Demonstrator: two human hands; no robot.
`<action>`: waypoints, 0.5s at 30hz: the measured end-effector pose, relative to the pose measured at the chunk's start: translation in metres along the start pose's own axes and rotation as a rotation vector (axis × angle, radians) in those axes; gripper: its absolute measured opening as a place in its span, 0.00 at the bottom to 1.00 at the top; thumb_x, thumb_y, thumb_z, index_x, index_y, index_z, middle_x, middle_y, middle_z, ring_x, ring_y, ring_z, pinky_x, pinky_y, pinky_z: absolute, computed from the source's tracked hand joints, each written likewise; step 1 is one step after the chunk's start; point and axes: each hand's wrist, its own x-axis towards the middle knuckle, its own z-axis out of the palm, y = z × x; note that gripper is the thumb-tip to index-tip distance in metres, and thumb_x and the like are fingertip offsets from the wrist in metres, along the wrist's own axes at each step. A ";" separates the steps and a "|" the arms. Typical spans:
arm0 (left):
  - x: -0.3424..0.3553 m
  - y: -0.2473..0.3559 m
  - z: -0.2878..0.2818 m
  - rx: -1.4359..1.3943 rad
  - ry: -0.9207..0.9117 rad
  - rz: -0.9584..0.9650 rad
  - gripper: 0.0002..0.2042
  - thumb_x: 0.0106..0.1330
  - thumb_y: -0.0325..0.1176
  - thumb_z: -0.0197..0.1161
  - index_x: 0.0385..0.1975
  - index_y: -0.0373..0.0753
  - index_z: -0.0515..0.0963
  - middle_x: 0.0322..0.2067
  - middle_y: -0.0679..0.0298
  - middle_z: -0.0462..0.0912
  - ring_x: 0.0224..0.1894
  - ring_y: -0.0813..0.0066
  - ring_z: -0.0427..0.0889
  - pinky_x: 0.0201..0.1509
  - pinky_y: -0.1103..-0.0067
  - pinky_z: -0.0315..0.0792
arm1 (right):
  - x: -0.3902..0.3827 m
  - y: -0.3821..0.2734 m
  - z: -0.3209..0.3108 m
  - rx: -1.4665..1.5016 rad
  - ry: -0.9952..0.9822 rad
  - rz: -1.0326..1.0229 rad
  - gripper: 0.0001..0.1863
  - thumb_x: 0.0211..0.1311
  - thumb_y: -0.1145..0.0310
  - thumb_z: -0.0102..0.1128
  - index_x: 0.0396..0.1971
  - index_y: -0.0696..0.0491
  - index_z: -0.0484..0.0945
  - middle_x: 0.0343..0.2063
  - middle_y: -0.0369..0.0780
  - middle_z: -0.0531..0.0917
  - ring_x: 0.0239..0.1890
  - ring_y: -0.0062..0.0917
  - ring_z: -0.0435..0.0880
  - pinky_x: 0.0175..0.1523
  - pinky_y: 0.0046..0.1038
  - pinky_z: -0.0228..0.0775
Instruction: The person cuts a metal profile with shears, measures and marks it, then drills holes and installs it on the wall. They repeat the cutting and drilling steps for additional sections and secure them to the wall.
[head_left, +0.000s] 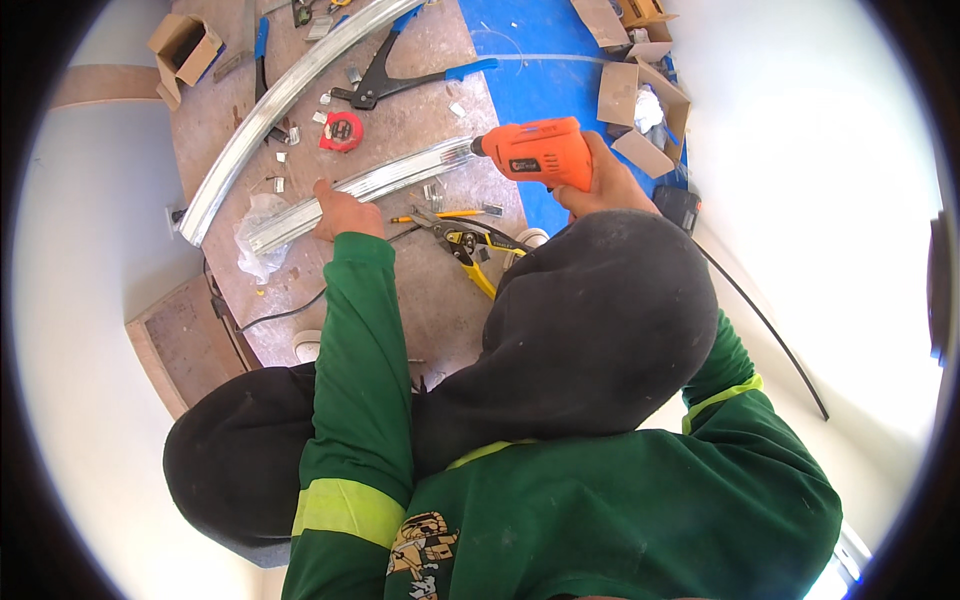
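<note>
My right hand (612, 182) is wrapped round the grip of an orange power drill (540, 152). The drill's chuck points left, at the right end of a short curved metal channel (410, 170) lying on the board. Whether the bit touches the metal is too small to tell. My left hand (347, 212) grips the same channel nearer its left end, which rests over a crumpled clear plastic bag (262, 235). Beyond it lies a longer curved metal channel (290, 95). Yellow-handled tin snips (465, 245) and a yellow pencil (440, 215) lie just on the near side.
A red tape measure (342, 131) and a large blue-handled tool (385, 85) lie farther off among metal scraps. Cardboard boxes stand at far left (185, 55) and far right (648, 115), the latter by a blue sheet (545, 50). A black cable (770, 325) trails along the right.
</note>
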 end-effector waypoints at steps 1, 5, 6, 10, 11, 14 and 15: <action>0.000 0.000 0.000 -0.019 0.007 0.011 0.36 0.66 0.47 0.76 0.65 0.32 0.66 0.59 0.48 0.80 0.50 0.52 0.86 0.47 0.57 0.87 | -0.002 -0.005 -0.001 -0.034 0.000 0.000 0.31 0.68 0.75 0.69 0.69 0.54 0.69 0.42 0.45 0.88 0.37 0.30 0.90 0.45 0.36 0.80; 0.005 -0.001 -0.004 0.032 -0.080 0.014 0.35 0.66 0.46 0.76 0.64 0.31 0.67 0.61 0.47 0.79 0.51 0.52 0.86 0.48 0.58 0.88 | -0.004 -0.023 -0.005 -0.173 -0.018 -0.012 0.34 0.68 0.71 0.71 0.72 0.53 0.68 0.46 0.51 0.89 0.49 0.48 0.92 0.56 0.42 0.80; 0.006 -0.002 -0.005 0.037 -0.061 0.009 0.35 0.66 0.45 0.76 0.64 0.31 0.67 0.61 0.47 0.79 0.51 0.52 0.86 0.49 0.58 0.89 | -0.004 -0.025 -0.006 -0.190 -0.030 0.009 0.35 0.68 0.71 0.71 0.72 0.53 0.68 0.48 0.52 0.89 0.51 0.49 0.91 0.58 0.42 0.79; 0.008 -0.004 -0.004 0.009 -0.119 0.101 0.34 0.68 0.45 0.75 0.64 0.31 0.67 0.60 0.48 0.79 0.51 0.53 0.86 0.52 0.58 0.90 | -0.003 -0.030 -0.006 -0.206 -0.055 0.018 0.37 0.66 0.71 0.73 0.73 0.52 0.68 0.51 0.53 0.88 0.54 0.51 0.90 0.61 0.43 0.78; 0.007 -0.004 -0.004 -0.009 -0.114 0.099 0.33 0.68 0.45 0.74 0.64 0.31 0.67 0.61 0.48 0.79 0.52 0.53 0.86 0.53 0.58 0.90 | -0.003 -0.030 -0.006 -0.201 -0.049 0.024 0.37 0.65 0.71 0.73 0.73 0.53 0.68 0.51 0.53 0.88 0.54 0.50 0.90 0.61 0.43 0.78; 0.004 -0.002 0.001 -0.061 -0.025 -0.014 0.34 0.68 0.44 0.74 0.66 0.31 0.65 0.62 0.48 0.78 0.54 0.54 0.85 0.54 0.58 0.90 | -0.006 -0.030 -0.007 -0.191 -0.030 0.017 0.37 0.65 0.71 0.74 0.73 0.53 0.68 0.50 0.53 0.88 0.53 0.48 0.90 0.61 0.43 0.78; 0.003 -0.001 0.001 -0.046 -0.025 -0.024 0.35 0.68 0.44 0.74 0.67 0.31 0.65 0.63 0.48 0.77 0.55 0.54 0.85 0.54 0.58 0.90 | -0.007 -0.030 -0.007 -0.182 -0.031 0.007 0.37 0.65 0.72 0.74 0.72 0.53 0.68 0.50 0.52 0.88 0.53 0.47 0.90 0.60 0.42 0.78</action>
